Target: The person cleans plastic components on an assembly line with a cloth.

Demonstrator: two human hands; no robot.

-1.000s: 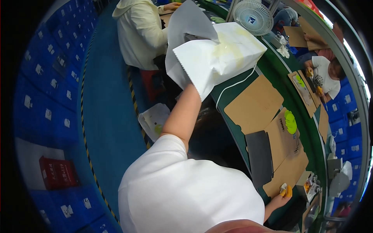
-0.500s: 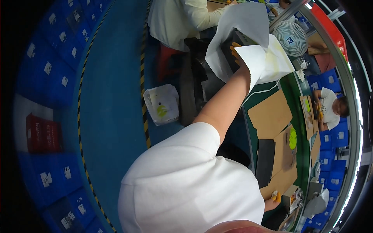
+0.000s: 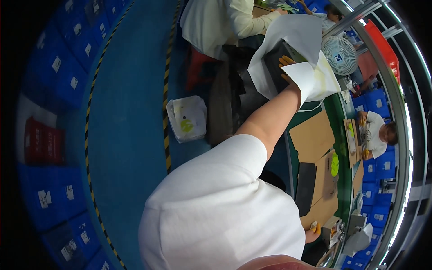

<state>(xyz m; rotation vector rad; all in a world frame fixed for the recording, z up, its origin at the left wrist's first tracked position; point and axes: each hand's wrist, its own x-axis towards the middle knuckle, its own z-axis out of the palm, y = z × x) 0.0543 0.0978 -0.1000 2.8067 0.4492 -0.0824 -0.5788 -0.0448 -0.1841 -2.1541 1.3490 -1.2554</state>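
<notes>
Left fingers [image 3: 286, 60], slightly parted, their grip unclear, lie at the dark slab [image 3: 272, 71], which extends to their left inside the bag [image 3: 288, 28], its long axis partly hidden, the right hand [image 3: 311, 235] farther off.

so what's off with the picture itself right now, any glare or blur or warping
Head view: strong fisheye warping, the left striped floor line bows and the corners go black; glare from the strip light near the right rim; the red item at far left looks soft; the inside of the white bag is dark around the left hand.
</notes>
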